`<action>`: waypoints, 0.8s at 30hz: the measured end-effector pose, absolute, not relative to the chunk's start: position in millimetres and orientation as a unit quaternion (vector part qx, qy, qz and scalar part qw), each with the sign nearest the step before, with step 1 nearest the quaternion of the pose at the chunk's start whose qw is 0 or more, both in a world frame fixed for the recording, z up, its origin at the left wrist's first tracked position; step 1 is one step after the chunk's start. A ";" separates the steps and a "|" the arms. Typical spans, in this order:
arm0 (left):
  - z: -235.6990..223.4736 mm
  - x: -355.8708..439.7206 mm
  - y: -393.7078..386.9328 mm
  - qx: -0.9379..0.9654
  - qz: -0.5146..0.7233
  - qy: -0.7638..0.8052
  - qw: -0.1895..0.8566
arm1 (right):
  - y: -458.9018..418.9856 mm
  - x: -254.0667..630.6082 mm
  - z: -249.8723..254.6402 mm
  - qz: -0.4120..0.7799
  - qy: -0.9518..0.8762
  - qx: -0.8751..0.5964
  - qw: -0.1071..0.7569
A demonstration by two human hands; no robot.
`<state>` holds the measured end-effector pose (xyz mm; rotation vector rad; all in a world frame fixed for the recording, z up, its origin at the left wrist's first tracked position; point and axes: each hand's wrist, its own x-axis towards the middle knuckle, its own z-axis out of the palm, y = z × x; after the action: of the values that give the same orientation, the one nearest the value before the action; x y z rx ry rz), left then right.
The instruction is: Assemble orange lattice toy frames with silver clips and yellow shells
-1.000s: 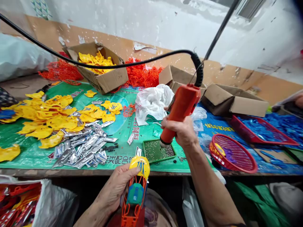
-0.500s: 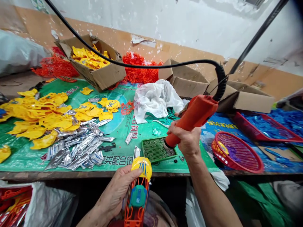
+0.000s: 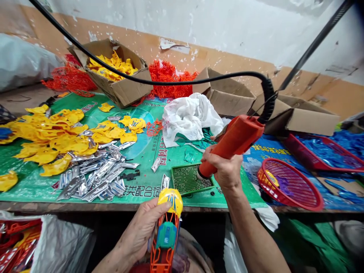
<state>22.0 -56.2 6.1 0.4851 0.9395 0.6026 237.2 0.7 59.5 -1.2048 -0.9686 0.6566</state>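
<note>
My left hand [image 3: 142,223] grips a toy car body [image 3: 166,235] with a yellow rounded nose, an orange frame and a teal middle piece, held in front of the table edge. The thumb presses on the yellow nose. My right hand [image 3: 227,168] is wrapped round an orange electric screwdriver [image 3: 234,138], which leans down to the left. Its tip is at the right part of a green tray [image 3: 179,178] with many small holes and small screws; whether it touches them I cannot tell. A silver strip [image 3: 165,182] lies between the tray and the car's nose.
Yellow parts [image 3: 62,136] and silver strips [image 3: 105,170] are heaped on the left. Behind stand a cardboard box [image 3: 127,89], orange frames [image 3: 170,77] and a white bag [image 3: 190,117]. A red basket [image 3: 290,184] is on the right. The black cable [image 3: 182,82] crosses overhead.
The screwdriver in my right hand has swung to the right and tilted more, its tip moving slightly right over the tray. My left hand keeps hold of the toy car body.
</note>
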 end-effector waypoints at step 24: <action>6.2 27.2 -66.4 0.206 0.319 0.433 0.817 | -11.5 220.9 92.3 0.323 -0.430 -0.412 0.735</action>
<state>27.2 -66.4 6.2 0.4401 0.9225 0.6807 220.9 -11.5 92.3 -0.9051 -0.9458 0.7107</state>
